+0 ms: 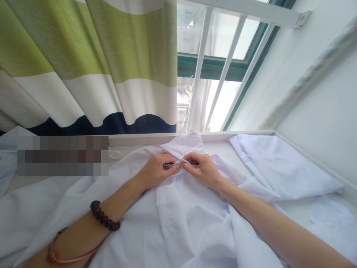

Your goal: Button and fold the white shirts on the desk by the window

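A white shirt [195, 212] lies spread over a white surface, its collar [185, 144] at the far end and its front placket running down the middle. Just below the collar, my left hand [160, 169] pinches the shirt's edge between thumb and fingers. Close beside it on the right, my right hand [202, 167] pinches the cloth too, the fingertips of both hands almost touching. Any button between them is too small to make out. A dark bead bracelet [104, 216] and a reddish-brown band [75, 258] circle my left forearm.
A folded white cloth [284, 163] lies at the right, near the raised edge [223, 137] of the surface. More white fabric [333, 219] is at the lower right. A striped curtain [92, 63] hangs behind on the left, beside a window with white bars [219, 82].
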A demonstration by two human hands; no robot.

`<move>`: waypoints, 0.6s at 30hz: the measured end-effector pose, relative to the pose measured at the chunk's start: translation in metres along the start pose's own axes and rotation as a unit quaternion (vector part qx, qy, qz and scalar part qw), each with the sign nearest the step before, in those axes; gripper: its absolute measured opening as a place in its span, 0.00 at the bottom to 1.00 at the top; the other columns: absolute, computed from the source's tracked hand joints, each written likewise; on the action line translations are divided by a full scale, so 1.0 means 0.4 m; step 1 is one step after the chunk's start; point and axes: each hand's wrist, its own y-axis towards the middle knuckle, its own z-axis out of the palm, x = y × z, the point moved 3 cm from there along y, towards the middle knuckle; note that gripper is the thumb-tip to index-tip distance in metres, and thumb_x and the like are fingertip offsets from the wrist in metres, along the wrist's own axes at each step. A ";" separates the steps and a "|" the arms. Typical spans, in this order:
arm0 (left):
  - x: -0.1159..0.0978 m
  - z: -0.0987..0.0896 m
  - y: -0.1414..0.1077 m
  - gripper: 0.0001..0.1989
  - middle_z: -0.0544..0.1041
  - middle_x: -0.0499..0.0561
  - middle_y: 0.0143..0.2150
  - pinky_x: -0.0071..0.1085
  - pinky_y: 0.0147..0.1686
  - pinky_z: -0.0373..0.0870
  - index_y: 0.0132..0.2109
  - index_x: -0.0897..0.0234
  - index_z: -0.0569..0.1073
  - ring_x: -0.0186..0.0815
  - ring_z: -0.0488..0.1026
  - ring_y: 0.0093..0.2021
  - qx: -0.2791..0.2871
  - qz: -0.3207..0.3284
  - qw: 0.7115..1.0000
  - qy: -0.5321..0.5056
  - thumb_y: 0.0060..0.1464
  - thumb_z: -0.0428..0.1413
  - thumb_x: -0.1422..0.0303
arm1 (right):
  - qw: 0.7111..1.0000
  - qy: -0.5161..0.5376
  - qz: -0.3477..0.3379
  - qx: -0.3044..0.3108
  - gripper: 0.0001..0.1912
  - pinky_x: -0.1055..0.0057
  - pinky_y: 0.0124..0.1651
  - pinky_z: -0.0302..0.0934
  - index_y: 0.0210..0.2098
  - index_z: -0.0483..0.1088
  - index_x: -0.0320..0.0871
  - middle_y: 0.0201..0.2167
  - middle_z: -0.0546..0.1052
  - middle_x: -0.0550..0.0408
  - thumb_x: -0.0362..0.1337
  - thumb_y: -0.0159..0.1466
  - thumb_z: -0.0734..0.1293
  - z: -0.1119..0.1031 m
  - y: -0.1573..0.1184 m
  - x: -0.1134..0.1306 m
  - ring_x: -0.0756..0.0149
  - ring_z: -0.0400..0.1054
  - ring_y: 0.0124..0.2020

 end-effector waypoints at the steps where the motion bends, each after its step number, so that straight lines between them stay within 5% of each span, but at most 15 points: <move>1: -0.003 0.002 -0.002 0.11 0.76 0.48 0.27 0.26 0.31 0.66 0.31 0.65 0.77 0.32 0.71 0.30 -0.015 0.027 0.999 0.031 0.58 0.54 0.65 | 1.000 0.002 -0.004 0.000 0.05 0.75 0.27 0.54 0.30 0.72 0.41 0.23 0.74 0.59 0.35 0.60 0.65 0.000 0.001 0.000 0.73 0.63 0.23; 8: -0.022 0.016 -0.012 0.11 0.76 0.49 0.26 0.28 0.30 0.64 0.26 0.66 0.73 0.33 0.71 0.28 -0.056 0.092 0.967 0.232 0.57 0.54 0.72 | 0.998 -0.025 -0.055 0.006 0.06 0.74 0.30 0.57 0.33 0.74 0.41 0.26 0.77 0.56 0.34 0.61 0.65 0.001 -0.003 0.007 0.70 0.66 0.26; 18: -0.020 0.009 -0.018 0.12 0.76 0.49 0.27 0.27 0.30 0.64 0.28 0.65 0.74 0.32 0.70 0.28 -0.061 0.092 0.978 0.174 0.59 0.52 0.69 | 0.998 -0.045 -0.039 0.010 0.06 0.72 0.33 0.58 0.34 0.73 0.41 0.28 0.76 0.55 0.34 0.62 0.63 -0.001 -0.001 0.013 0.68 0.67 0.29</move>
